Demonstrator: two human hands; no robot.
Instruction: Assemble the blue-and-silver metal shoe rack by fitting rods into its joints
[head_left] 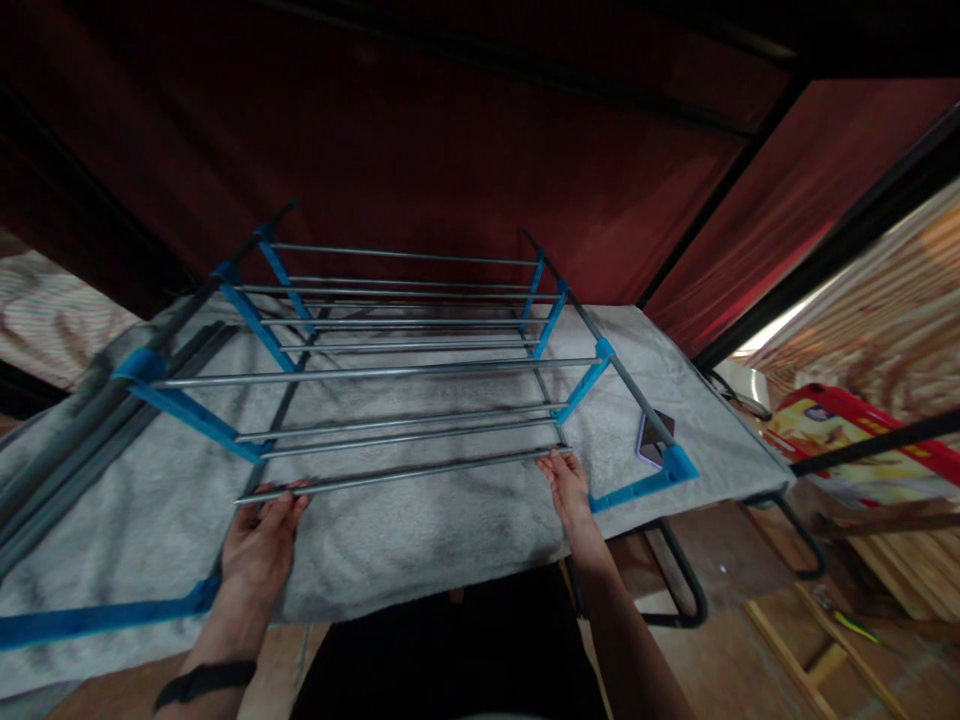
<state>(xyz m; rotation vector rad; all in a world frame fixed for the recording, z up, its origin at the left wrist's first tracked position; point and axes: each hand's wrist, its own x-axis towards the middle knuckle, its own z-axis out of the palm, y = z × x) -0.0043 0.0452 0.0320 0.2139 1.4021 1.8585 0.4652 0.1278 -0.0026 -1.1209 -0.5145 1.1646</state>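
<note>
A shelf rack of grey metal rods and blue plastic side brackets point(247, 318) lies on a grey cloth-covered table point(420, 520). My left hand point(259, 540) grips the left end of the nearest metal rod point(405, 472), fingers curled over it. My right hand point(568, 485) pinches the same rod's right end, close to a blue bracket point(645, 482). The rod spans between both hands, just above the cloth. A black band sits on my left wrist.
A phone point(651, 438) lies on the cloth at the right under the rack's side tube. Dark red curtains hang behind the table. A red and yellow package point(840, 430) and wooden planks lie on the floor at right. Black table legs stick out below.
</note>
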